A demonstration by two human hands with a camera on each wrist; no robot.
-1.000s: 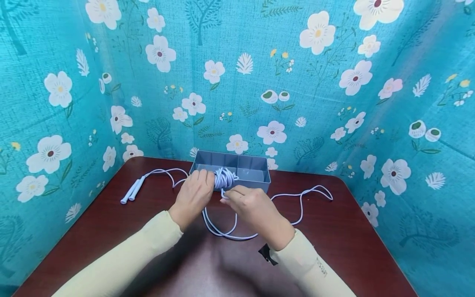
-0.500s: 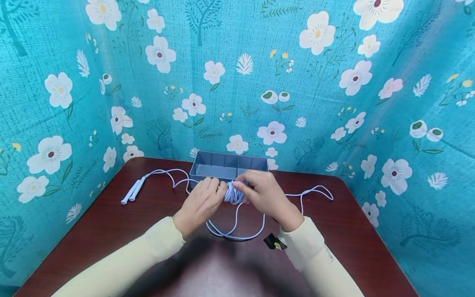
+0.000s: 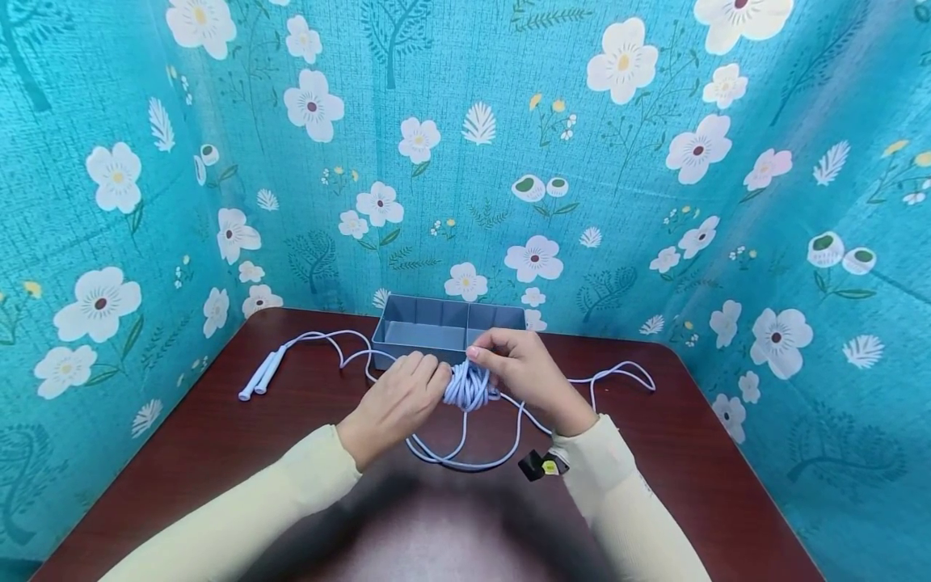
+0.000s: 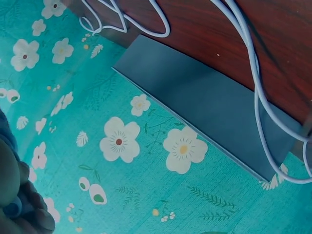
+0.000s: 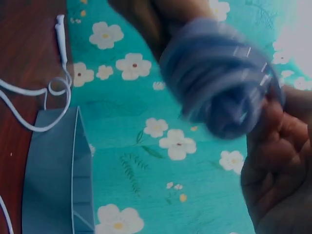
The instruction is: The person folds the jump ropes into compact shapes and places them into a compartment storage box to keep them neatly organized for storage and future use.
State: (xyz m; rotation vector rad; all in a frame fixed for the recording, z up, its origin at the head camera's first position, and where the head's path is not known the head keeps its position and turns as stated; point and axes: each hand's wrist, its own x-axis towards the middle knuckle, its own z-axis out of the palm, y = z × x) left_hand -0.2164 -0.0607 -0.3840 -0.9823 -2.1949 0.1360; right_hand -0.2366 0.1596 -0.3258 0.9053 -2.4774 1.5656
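Note:
A pale lilac skipping rope is wound into a thick bundle (image 3: 469, 386), held above the table in front of the grey box. My left hand (image 3: 403, 400) grips the bundle's left end, its fingers curled over it. At the bundle's upper right, my right hand (image 3: 525, 373) pinches the rope between thumb and forefinger. The coils look blurred in the right wrist view, with the right hand's curled fingers (image 5: 273, 122) against them. Both rope handles (image 3: 262, 373) lie side by side on the table at the left. Only part of the left hand (image 4: 29, 204) shows in the left wrist view.
A grey divided box (image 3: 422, 335) stands at the back of the dark red table (image 3: 291, 453). Loose rope loops (image 3: 465, 465) lie before the hands, and another loop (image 3: 618, 372) lies to the right. Flowered turquoise cloth (image 3: 465, 202) hangs behind and along both sides.
The bundle and left hand have shifted right and slightly nearer. My right hand has risen from below the bundle to its upper right side. Handles and box have not moved.

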